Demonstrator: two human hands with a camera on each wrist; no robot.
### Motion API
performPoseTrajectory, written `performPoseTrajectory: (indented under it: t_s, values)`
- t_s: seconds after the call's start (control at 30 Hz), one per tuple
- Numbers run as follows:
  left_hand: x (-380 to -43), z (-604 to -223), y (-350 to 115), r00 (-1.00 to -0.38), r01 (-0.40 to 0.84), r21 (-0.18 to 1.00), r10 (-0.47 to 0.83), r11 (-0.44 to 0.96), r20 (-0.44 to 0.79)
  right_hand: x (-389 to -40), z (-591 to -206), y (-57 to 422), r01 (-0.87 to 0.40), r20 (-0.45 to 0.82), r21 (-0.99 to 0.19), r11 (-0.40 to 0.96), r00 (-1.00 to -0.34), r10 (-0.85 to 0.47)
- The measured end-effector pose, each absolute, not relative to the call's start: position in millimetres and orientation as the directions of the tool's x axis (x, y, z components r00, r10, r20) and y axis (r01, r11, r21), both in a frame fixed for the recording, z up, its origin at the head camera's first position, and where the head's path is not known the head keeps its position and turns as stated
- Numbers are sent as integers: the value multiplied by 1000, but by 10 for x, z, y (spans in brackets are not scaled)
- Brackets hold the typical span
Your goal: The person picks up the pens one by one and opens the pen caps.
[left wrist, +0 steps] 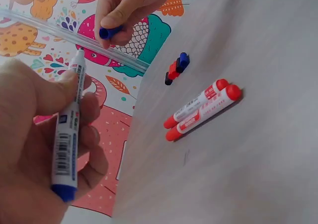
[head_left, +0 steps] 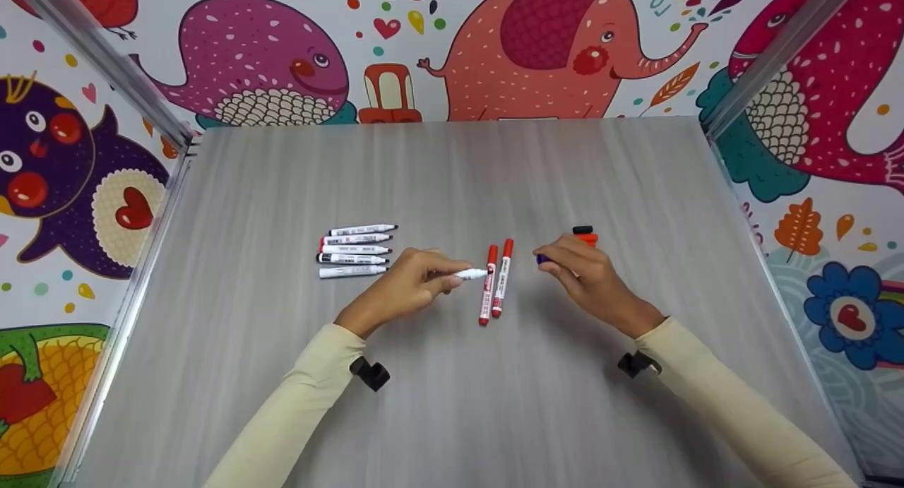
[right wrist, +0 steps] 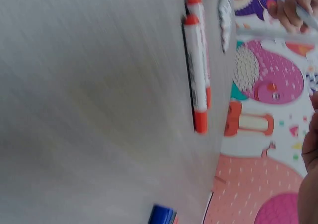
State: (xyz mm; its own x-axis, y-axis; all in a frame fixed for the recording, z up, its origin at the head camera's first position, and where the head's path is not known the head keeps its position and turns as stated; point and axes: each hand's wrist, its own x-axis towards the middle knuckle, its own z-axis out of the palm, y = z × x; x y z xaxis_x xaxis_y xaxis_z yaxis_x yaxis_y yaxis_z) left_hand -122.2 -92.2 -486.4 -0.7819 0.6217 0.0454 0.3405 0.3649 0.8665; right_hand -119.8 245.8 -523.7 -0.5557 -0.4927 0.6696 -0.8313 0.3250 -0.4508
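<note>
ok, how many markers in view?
8: five uncapped markers lined up at left, two red-capped markers in the middle, one blue-ended marker in the left hand. None looks hidden.

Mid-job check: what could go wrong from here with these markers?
The held marker is uncapped; its tip, over a red marker in the head view, might smear it. The blue cap could slip from the right fingers. The five markers at left lie uncapped and may dry out.
</note>
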Motion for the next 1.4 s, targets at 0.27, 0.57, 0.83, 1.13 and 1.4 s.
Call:
performPoseTrajectory:
  t_s: [0.27,0.57,0.83,1.13,1.4]
  values:
    - [-1222,-4892,-947,-780,427,805,618,411,99,-1163,-5295,2592,-762,616,-538,361,-647,-449]
    - [-1226,-5013,-1034,-827,459,774,528,437,192,-1134,-5388,2735,-683,566,-632,366,-729,-384]
    - [-1195,-5113,-1161,-854,463,745,466,480,230,-1149,-5448,2792,-676,565,-624,392,-737,-371]
    - [-1170,-5227,-1308,-874,455,715,421,530,244,-1165,-5543,2885,-682,571,-593,429,-731,-373]
    - [-1141,-5388,-1436,-892,441,692,368,572,264,-1180,-5659,3015,-668,549,-597,444,-744,-381]
